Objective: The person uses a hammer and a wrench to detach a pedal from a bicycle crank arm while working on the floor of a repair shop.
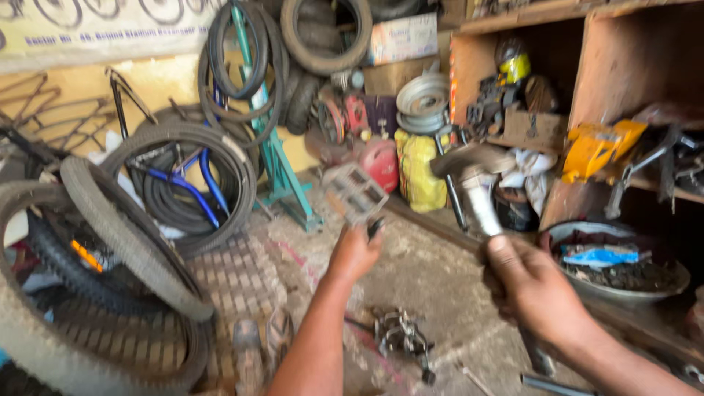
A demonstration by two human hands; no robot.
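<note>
My left hand (353,253) is raised over the floor and grips a bicycle pedal (355,192) by its axle, the grey pedal body standing up above the fingers. To its right, my right hand (529,287) is closed around the handle of a hammer (469,176), whose metal head points up and to the left, level with the pedal. The two held things are apart, with a gap between them. Both are blurred by motion.
Several bicycle tyres (110,242) lean and lie at the left. A teal metal stand (275,154) rises behind. A pedal and small metal parts (400,337) lie on the floor below my hands. A metal bowl of scraps (616,264) and wooden shelves (609,81) are at the right.
</note>
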